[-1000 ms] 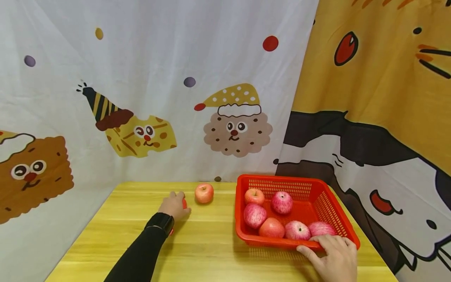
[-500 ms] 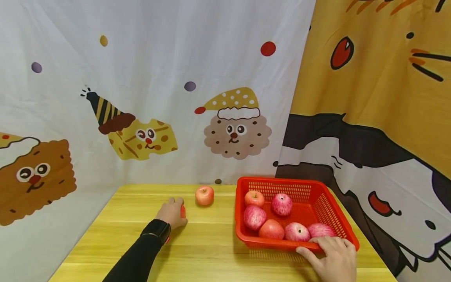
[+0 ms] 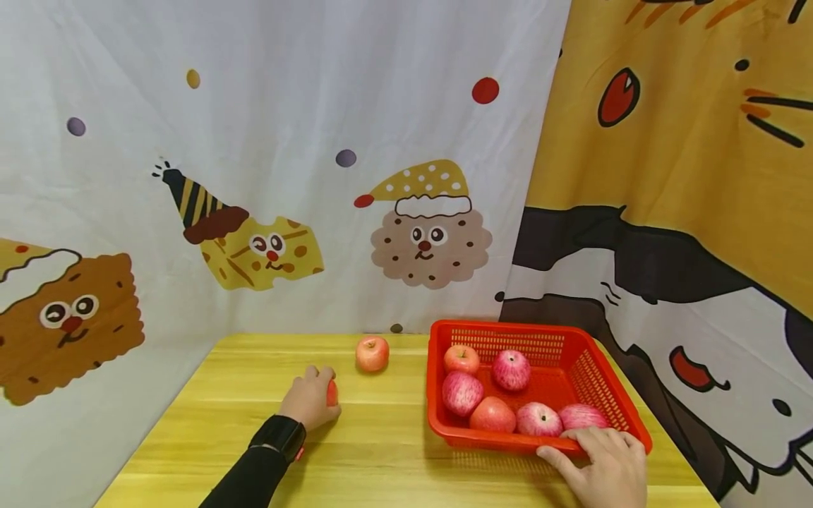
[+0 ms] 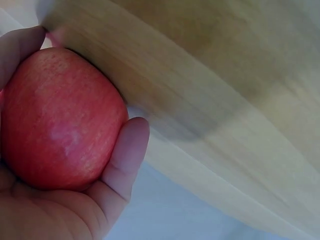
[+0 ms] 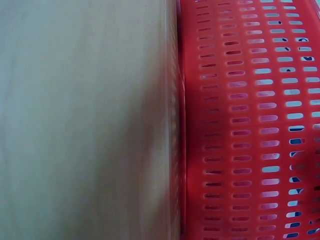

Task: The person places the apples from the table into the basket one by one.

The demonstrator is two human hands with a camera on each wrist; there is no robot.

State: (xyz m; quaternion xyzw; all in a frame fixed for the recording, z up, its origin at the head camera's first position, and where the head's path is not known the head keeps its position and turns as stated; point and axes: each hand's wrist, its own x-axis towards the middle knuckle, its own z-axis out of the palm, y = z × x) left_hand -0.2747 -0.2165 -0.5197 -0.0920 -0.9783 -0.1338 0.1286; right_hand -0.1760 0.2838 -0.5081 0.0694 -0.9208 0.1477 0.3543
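My left hand (image 3: pixel 310 401) grips a red apple (image 4: pixel 62 120) low over the left part of the table. In the left wrist view the fingers and thumb curve round its sides; the head view shows only a sliver of it. Beyond this hand a lone pinkish apple (image 3: pixel 372 353) rests on the table. My right hand (image 3: pixel 603 462) holds the near rim of a red plastic basket (image 3: pixel 483 439), thumb outside and fingers over the edge. Inside the basket lie several apples, among them a streaked one (image 3: pixel 462 393). The right wrist view shows the basket's slotted wall (image 5: pixel 240 120) but no fingers.
The light wooden table (image 3: pixel 375 466) ends at a white cartoon-printed curtain (image 3: pixel 286 106) behind it. A yellow, black and white printed cloth (image 3: pixel 667 176) hangs along the right side, close to the basket.
My left hand has drawn slightly nearer to me, still gripping its apple. The right hand stays on the basket rim. The head view has tilted a little.
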